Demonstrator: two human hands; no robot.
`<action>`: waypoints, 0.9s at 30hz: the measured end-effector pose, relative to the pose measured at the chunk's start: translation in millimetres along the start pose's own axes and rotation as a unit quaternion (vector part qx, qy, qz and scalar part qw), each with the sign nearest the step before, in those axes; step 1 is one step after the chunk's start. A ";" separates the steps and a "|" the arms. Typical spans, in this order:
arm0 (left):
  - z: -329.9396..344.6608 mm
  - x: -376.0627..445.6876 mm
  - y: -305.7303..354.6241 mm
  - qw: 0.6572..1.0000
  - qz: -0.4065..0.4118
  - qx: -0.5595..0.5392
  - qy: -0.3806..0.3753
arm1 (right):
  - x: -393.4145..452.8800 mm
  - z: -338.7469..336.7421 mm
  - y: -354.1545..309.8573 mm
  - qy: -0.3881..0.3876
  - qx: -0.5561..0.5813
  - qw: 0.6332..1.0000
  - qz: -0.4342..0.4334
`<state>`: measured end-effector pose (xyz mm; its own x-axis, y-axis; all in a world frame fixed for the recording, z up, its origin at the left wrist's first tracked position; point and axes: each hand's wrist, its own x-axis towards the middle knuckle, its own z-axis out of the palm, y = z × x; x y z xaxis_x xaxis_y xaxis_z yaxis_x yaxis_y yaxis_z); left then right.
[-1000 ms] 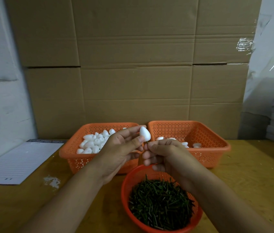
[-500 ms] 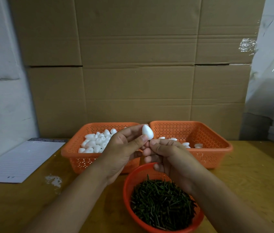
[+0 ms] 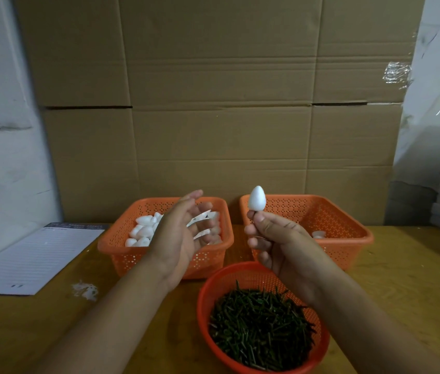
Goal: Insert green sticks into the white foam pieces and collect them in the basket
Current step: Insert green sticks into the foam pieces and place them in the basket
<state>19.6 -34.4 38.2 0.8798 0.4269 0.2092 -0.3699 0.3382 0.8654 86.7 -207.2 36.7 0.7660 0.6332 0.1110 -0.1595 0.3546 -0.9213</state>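
**Assembled Piece Held Upright, Right Basket Just Beyond**

Our right hand point(image 3: 275, 238) pinches the base of one foam piece point(image 3: 257, 198), held upright with its long axis vertical and pointed end up. The stick is hidden inside our fingers; we judge it inserted. The right basket point(image 3: 348, 211) lies just beyond and to the right, nearest this hand. Our left hand point(image 3: 184, 233) hangs relaxed and empty over the left basket point(image 3: 122, 238) of foam; its fingertips blur. The green sticks point(image 3: 259, 327) sit near.

head cam: single wide-angle view | worn at head height, faces forward and down | close over surface point(image 3: 402, 265) | cardboard wall point(image 3: 219, 103) fills the background | no second view
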 end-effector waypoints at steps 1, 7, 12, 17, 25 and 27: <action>-1.9 0.8 -0.3 1.000 -0.005 -0.004 0.019 | 0.4 -0.9 0.2 0.003 -0.001 1.000 -0.002; -7.6 5.6 -1.9 0.998 -0.015 -0.012 0.060 | 2.5 -4.7 -0.1 0.002 0.004 1.000 -0.012; -11.1 8.0 -2.5 0.998 0.002 0.030 0.063 | 6.6 -12.0 0.0 0.019 -0.023 0.999 -0.013; -37.2 18.5 -1.4 0.855 0.168 0.482 0.098 | 13.3 -35.7 0.6 0.121 -0.056 0.991 0.003; -69.2 22.0 2.1 0.661 0.062 0.745 0.068 | 20.9 -57.7 6.5 0.208 -0.053 0.977 -0.007; -70.9 22.4 0.6 0.647 0.016 0.760 0.058 | 21.0 -59.3 6.1 0.217 -0.051 0.975 -0.015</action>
<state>17.9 34.8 11.1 0.8184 0.5030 0.2779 0.4113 -0.8505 0.3280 138.7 -232.5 11.3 0.9640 0.2657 -0.0089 -0.0870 0.2836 -0.9550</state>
